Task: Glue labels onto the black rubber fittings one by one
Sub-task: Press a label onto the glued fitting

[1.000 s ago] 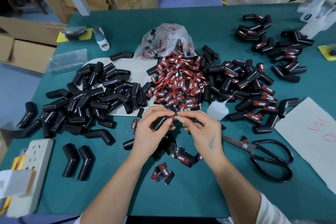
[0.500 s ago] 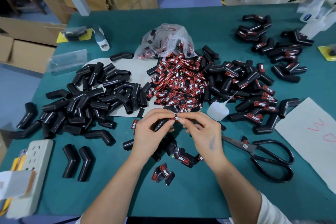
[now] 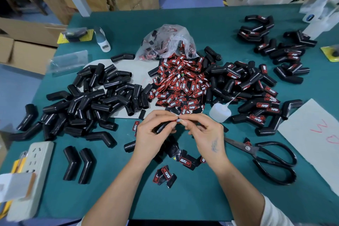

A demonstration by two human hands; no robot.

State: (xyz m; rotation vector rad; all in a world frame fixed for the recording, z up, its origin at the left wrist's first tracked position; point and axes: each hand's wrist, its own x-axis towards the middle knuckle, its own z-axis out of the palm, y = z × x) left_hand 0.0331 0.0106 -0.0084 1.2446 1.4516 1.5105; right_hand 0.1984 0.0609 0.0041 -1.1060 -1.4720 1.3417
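Near the table's (image 3: 211,29) front edge, a black fitting (image 3: 161,128) is gripped by the left hand (image 3: 152,135); a label (image 3: 178,120) is pinched by the right hand (image 3: 205,134)

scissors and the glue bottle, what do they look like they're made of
Scissors: black looped handles with a glossy, painted or coated look; dull grey blades, likely steel.
Glue bottle: milky translucent plastic with a thin tapered nozzle; looks like a soft squeeze type.

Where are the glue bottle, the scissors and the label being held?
glue bottle (image 3: 219,113), head view, on its white body.
scissors (image 3: 247,147), head view, on the pivot screw.
label (image 3: 178,120), head view, on its printed face between the fingertips.
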